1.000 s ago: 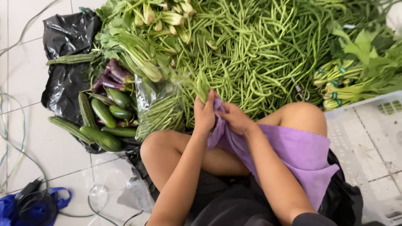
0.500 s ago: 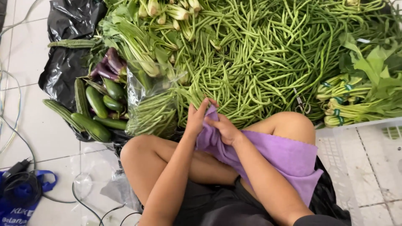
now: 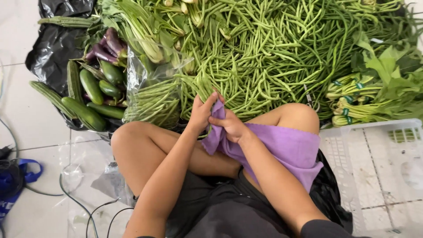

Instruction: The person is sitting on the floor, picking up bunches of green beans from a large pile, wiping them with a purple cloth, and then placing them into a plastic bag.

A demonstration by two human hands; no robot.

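Note:
I sit cross-legged on the floor before a big heap of long green beans. A purple cloth lies over my right thigh. My right hand pinches the cloth's upper corner. My left hand presses against the same corner, fingers closed around it, just at the near edge of the bean heap. A clear plastic bag of green beans lies by my left knee.
Cucumbers and purple eggplants rest on black plastic at left. Bundled leafy greens lie at right above a white plastic crate. Cables and a blue bag are on the tiled floor at lower left.
The view has shifted a little to the right. Both hands stay together on the cloth's corner, working it slightly; nothing was picked up or let go.

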